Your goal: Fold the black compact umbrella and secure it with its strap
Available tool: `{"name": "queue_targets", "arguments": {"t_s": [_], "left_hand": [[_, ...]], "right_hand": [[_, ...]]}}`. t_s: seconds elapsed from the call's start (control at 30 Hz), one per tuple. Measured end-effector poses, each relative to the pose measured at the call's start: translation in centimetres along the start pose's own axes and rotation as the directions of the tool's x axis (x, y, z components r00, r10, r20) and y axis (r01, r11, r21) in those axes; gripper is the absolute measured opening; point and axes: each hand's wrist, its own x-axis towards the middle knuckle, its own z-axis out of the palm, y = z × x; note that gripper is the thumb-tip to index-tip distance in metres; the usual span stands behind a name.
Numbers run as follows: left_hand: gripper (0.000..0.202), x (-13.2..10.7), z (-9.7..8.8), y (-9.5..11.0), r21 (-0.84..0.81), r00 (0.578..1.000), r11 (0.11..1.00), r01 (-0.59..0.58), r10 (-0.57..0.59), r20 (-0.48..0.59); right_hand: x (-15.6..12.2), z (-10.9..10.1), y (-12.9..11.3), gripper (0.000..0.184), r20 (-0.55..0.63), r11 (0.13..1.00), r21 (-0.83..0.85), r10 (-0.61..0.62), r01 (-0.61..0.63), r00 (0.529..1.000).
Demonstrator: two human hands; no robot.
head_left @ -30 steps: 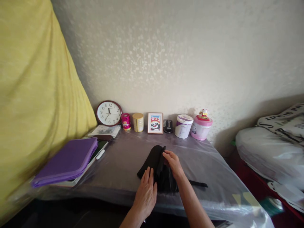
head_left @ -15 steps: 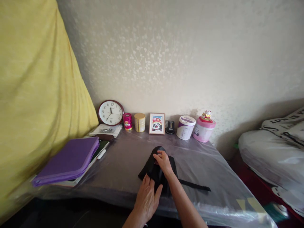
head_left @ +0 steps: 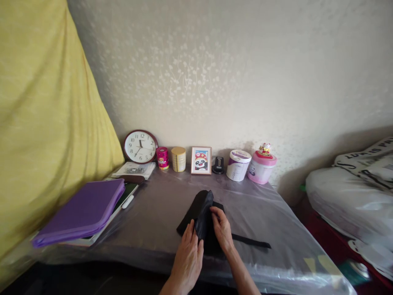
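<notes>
1. A black, folded piece of fabric (head_left: 190, 214) with a rounded far end is lying on my side of the pale, rectangular panda picture frame (head_left: 201, 160), well apart from it.
2. My left hand (head_left: 188, 254) is resting on the fabric's edge farther from the frame, fingers close together, thumb apart; I cannot tell whether they are pinching anything.
3. My right hand (head_left: 222, 230) is curling its fingers beside the raised fold; whether the tips are gripping it, I cannot tell.
4. I am judging the fabric light, soft, floppy and hard to break; its raised fold is seemingly offering the best hold.
5. The fold is showing a dull sheen; the outer face is looking matte. A narrow, flat black strap (head_left: 253, 241) is trailing rightward of the frame, nearer me.
6. Underneath, the glossy, wrinkled plastic table cover (head_left: 153, 209) is looking slippery.
</notes>
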Motion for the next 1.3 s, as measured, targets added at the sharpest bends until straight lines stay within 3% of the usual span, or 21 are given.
{"name": "queue_targets", "arguments": {"t_s": [0.23, 0.47, 0.73, 0.83, 0.97, 1.03, 1.13, 1.3], "left_hand": [[0.038, -0.5, 0.6, -0.3, 0.034, 1.0, 0.999, -0.019, 0.018, 0.009], [0.04, -0.4, 0.4, -0.2, -0.004, 0.999, 1.0, -0.001, 0.0, -0.046], [0.042, -0.8, 1.0, -0.1, -0.052, 0.988, 0.997, 0.063, -0.07, -0.14], [0.05, -0.9, 0.4, 0.2, -0.061, 0.98, 0.993, 0.102, -0.111, -0.163], [0.057, -0.4, -1.4, 0.7, -0.039, 0.994, 0.994, 0.103, -0.104, -0.034], [0.052, -0.3, -1.6, 0.7, 0.028, 0.994, 0.994, 0.106, -0.107, 0.025], [0.048, -0.4, -1.0, 0.5, 0.102, 0.994, 0.989, 0.107, -0.109, 0.009], [0.051, -0.9, 0.6, -0.1, 0.119, 0.991, 0.985, 0.128, -0.121, -0.061]], "right_hand": [[0.5, 1.2, -0.1, 0.024, 0.052, 0.975, -0.07, -0.208, 0.211, 0.977], [1.9, 2.0, -0.1, 0.025, 0.185, 0.897, -0.151, -0.387, 0.416, 0.903], [5.3, 2.6, -0.4, 0.028, 0.399, 0.814, -0.311, -0.357, 0.491, 0.845], [6.6, 2.8, -0.3, 0.027, 0.444, 0.764, -0.371, -0.353, 0.528, 0.824], [7.8, 3.5, 0.1, 0.025, 0.498, 0.722, -0.428, -0.314, 0.543, 0.809], [8.3, 3.9, 0.4, 0.025, 0.521, 0.715, -0.45, -0.277, 0.535, 0.808], [9.4, 4.7, 0.8, 0.025, 0.523, 0.729, -0.471, -0.224, 0.498, 0.822], [10.1, 4.4, 0.1, 0.026, 0.356, 0.764, -0.536, -0.181, 0.358, 0.917]]}}
